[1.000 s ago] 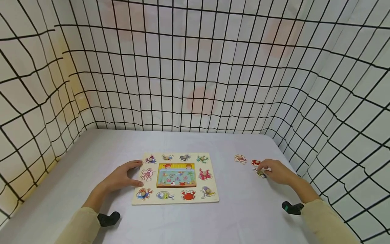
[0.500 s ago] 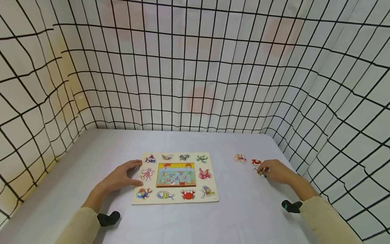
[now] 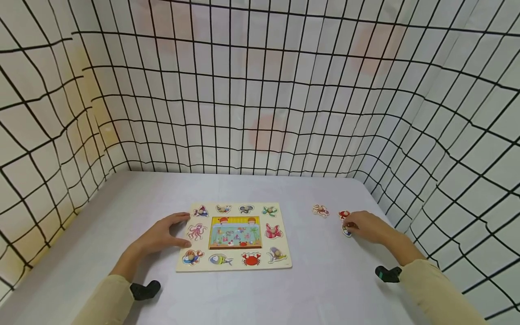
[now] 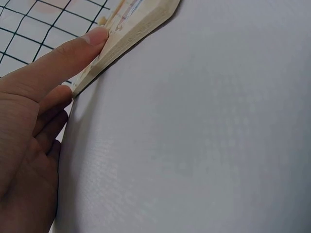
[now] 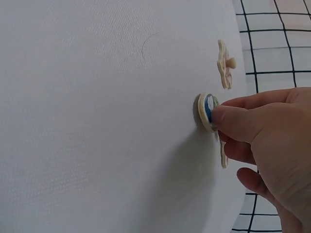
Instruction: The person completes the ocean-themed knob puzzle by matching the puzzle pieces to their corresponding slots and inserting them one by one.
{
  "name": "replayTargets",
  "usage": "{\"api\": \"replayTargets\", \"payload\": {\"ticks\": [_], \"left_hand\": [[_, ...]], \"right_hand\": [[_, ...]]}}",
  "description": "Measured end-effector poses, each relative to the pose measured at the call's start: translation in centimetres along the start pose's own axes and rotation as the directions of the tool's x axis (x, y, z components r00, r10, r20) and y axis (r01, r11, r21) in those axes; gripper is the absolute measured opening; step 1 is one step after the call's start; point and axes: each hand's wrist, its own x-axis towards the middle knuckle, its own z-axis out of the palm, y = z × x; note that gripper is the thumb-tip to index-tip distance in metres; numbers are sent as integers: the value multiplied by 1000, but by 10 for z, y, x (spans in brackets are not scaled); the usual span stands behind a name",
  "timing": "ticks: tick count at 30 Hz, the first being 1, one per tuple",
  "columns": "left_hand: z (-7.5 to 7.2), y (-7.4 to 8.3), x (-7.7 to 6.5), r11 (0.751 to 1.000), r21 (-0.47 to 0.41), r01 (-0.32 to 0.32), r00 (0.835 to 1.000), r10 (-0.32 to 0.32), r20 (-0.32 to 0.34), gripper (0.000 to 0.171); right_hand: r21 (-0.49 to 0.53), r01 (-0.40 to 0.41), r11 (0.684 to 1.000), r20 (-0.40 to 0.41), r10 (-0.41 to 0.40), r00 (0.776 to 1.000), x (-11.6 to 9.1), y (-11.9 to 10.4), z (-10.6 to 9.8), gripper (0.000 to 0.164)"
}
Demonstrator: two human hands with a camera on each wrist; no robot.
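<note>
A wooden sea-animal puzzle board (image 3: 184, 267) lies on the table in the head view. My left hand (image 3: 160, 234) rests at its left edge, fingers and thumb spread apart. In the left wrist view a fingertip (image 4: 97, 36) touches the board's rim (image 4: 131, 41). Off to the board's right, my right hand (image 3: 369, 228) pinches a fish puzzle piece (image 5: 206, 110) between thumb and fingers, close over the table; the fingers hide part of it. Just beyond the fish lies a red crab piece (image 3: 344, 214), with an octopus piece (image 3: 320, 211) to its left.
Knobbed pieces such as a turtle (image 3: 269, 211) sit along the board's border, around a printed aquarium picture (image 3: 235, 234). The fish recess (image 3: 220, 260) and crab recess (image 3: 251, 259) show no knob. A black-grid white wall (image 3: 260, 104) surrounds the table.
The fish piece has turned in my right hand, its tail no longer pointing up to the left. The crab piece has shifted slightly right and away. My left hand and the board stay put.
</note>
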Motion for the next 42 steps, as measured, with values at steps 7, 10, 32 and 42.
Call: {"api": "replayTargets", "payload": {"ticks": [7, 10, 32, 42], "left_hand": [[1, 0, -1, 1000, 6, 8, 1000, -8, -4, 92], [1, 0, -1, 1000, 5, 7, 1000, -7, -6, 92], [1, 1, 1, 1000, 4, 17, 1000, -17, 0, 93], [1, -1, 0, 1000, -1, 22, 1000, -22, -8, 92]], "right_hand": [[-29, 58, 998, -35, -59, 998, 2, -9, -5, 7], [-31, 44, 999, -30, -45, 999, 5, -14, -8, 6], [-40, 40, 998, -13, -40, 999, 47, -74, -12, 16], [-16, 111, 994, -74, -111, 991, 66, -98, -12, 15]]}}
